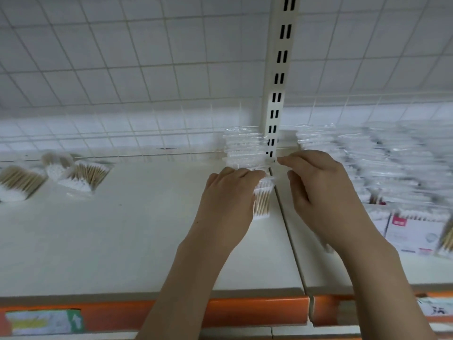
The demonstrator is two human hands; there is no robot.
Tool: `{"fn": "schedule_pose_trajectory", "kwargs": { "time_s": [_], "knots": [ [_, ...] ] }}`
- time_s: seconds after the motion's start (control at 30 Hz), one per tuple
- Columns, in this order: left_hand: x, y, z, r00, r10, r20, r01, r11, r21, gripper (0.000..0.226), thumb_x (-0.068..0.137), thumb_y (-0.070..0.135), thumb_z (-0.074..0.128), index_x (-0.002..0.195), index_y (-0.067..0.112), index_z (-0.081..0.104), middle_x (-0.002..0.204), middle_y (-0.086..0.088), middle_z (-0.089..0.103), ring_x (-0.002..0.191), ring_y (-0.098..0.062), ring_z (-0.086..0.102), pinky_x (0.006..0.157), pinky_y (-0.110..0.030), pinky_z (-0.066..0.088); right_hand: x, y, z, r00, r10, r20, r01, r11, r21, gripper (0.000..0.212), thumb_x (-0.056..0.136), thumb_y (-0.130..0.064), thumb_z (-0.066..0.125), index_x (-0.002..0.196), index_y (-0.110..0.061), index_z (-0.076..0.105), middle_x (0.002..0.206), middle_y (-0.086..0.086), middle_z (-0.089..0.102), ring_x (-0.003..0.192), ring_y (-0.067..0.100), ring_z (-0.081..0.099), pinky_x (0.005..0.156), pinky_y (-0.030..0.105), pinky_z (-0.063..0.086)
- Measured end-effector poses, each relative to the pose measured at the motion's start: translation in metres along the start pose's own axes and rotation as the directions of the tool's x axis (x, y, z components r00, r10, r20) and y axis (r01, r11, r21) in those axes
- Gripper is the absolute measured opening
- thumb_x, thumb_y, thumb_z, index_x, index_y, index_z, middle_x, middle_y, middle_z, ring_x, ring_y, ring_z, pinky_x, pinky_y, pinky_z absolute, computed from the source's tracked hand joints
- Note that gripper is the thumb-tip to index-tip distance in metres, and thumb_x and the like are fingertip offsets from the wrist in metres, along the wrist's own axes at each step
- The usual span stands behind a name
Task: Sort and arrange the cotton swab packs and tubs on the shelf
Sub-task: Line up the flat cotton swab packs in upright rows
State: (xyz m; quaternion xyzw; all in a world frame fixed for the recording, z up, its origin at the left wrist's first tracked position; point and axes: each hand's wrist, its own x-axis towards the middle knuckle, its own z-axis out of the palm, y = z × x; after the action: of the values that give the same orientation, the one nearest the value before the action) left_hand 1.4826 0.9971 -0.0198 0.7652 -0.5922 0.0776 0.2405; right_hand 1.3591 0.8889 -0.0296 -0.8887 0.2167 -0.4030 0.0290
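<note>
starting well left of the slotted upright post (278, 77), three loose cotton swab packs (83, 175) lie flat at the back of the cream shelf (122, 241), wooden sticks showing through clear film; motion blur hides their detail. just left of the post a low stack of clear packs (241, 148) stands against the wire grid back panel (122, 69). in front of that stack, left of the post's foot, the left hand (226, 204) lies over one clear cotton swab pack (262, 200), fingers curled down onto its far end and seemingly holding it; the thumb is hidden, so i cannot tell how firmly. just right of the post the right hand (326, 192) reaches toward the same pack, fingers bent and close together, tips at the film's upper edge; whether they pinch it cannot be told. further right of the post, dense rows of clear packs (392, 163) fill the neighbouring bay, with a white boxed swab pack (411, 231) in front. below the post runs the shelf's orange price rail (245, 312).

the pack looks very light, its film slick and crinkly, soft to squeeze yet stiffened lengthwise by the sticks. i judge it best taken by both short ends or across the long edges, so that it slides square onto the stack without skidding.
</note>
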Motion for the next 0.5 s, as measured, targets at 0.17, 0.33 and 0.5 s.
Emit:
{"fn": "schedule_pose_trajectory", "kwargs": {
  "time_s": [0.17, 0.33, 0.5],
  "knots": [
    [0.005, -0.007, 0.008, 0.999, -0.031, 0.009, 0.032, 0.997, -0.076, 0.052, 0.091, 0.008, 0.052, 0.139, 0.023, 0.04, 0.133, 0.006, 0.051, 0.122, -0.017, 0.042, 0.098, -0.022, 0.025, -0.003, -0.001, -0.002, 1.0, 0.016, 0.003, -0.016, 1.0, 0.01, 0.035, 0.082, -0.009, 0.041, 0.108, -0.006, 0.065, 0.099, 0.009, 0.065, 0.094, 0.032, 0.06, 0.081, 0.048, 0.05],
    [-0.002, -0.015, 0.007, 0.997, -0.037, -0.075, 0.024, 0.987, -0.162, 0.064, 0.087, 0.009, 0.06, 0.143, 0.022, 0.031, 0.14, 0.001, 0.037, 0.127, -0.017, 0.036, 0.098, -0.018, 0.025, 0.001, -0.014, 0.003, 1.0, 0.016, 0.027, -0.017, 1.0, 0.023, 0.034, 0.081, -0.007, 0.048, 0.11, -0.005, 0.065, 0.102, 0.008, 0.065, 0.098, 0.031, 0.059, 0.082, 0.048, 0.05],
    [-0.016, -0.038, -0.01, 0.991, -0.089, -0.1, 0.075, 0.987, -0.142, 0.062, 0.09, 0.023, 0.059, 0.143, 0.025, 0.028, 0.143, 0.006, 0.032, 0.131, -0.011, 0.029, 0.098, -0.013, 0.019, 0.013, -0.037, 0.019, 0.998, -0.019, 0.061, 0.018, 1.0, 0.017, 0.03, 0.08, -0.01, 0.053, 0.107, -0.006, 0.066, 0.099, 0.007, 0.066, 0.096, 0.031, 0.059, 0.083, 0.044, 0.049]
  ]
}}
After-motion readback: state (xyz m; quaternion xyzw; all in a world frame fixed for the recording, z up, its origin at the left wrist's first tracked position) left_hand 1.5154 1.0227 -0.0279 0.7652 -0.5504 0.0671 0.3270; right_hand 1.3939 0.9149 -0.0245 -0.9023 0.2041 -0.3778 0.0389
